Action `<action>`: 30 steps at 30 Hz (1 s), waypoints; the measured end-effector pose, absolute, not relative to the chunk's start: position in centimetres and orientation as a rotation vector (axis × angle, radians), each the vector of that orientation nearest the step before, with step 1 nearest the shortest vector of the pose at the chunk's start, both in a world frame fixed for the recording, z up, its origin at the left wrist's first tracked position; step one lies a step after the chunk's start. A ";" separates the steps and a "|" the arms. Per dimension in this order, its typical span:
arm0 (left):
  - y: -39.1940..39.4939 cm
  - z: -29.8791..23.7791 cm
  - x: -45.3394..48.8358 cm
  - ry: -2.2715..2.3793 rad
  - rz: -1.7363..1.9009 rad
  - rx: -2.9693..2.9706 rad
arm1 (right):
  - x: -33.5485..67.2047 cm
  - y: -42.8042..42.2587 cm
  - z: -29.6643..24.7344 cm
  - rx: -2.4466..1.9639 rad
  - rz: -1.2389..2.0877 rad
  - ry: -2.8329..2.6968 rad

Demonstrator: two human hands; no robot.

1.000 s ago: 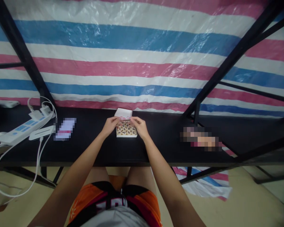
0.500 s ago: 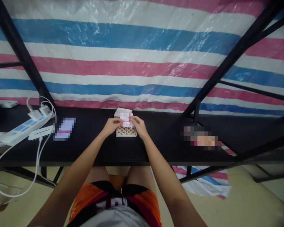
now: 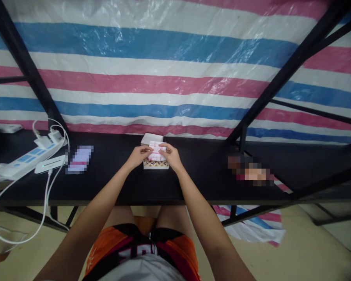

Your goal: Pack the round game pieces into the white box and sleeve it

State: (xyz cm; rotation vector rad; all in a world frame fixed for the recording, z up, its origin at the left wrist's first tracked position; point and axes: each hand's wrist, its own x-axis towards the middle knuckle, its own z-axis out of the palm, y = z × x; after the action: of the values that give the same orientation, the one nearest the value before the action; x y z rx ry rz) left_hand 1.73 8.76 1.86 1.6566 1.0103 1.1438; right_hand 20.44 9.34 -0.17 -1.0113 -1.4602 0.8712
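Note:
A folded white paper chessboard sheet with pink-red lines [image 3: 157,146] is held between my two hands, above a small box. My left hand [image 3: 139,155] pinches its left edge. At its right side my right hand [image 3: 171,154] grips it with the fingers curled over. Below the sheet, a row of round Chinese chess pieces [image 3: 156,164] with dark characters shows in the white box [image 3: 156,168]. The sheet covers the rest of the box. Just behind stands a white box lid [image 3: 148,138], partly hidden by the sheet.
The black table [image 3: 204,164] runs across the view. On the left lie a white power strip [image 3: 26,159] with cables, a white device [image 3: 49,164] and a blurred-out phone [image 3: 80,159]. A pixelated object [image 3: 251,171] lies on the right. Black metal posts [image 3: 269,93] frame a striped sheet behind.
The paper sheet has moved slightly toward me and looks a little more spread, covering more of the chess pieces. Both hands stay in nearly the same place.

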 end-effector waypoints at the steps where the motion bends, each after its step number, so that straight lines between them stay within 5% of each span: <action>1: 8.8 1.8 1.7 1.010 1.143 1.663 | 20.4 9.3 -0.2 -1.012 0.874 -1.459; 15: 8.6 1.9 1.8 1.013 1.132 1.620 | 20.3 9.1 0.1 -0.915 1.030 -1.398; 30: 9.5 0.8 1.6 1.184 1.152 1.876 | 20.5 9.2 -0.1 -1.088 0.731 -1.537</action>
State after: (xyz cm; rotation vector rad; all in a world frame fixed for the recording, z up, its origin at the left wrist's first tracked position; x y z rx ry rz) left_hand 1.55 9.45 0.79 1.8758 1.1838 1.1522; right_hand 20.47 9.21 -0.15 -1.0875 -1.5375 0.7308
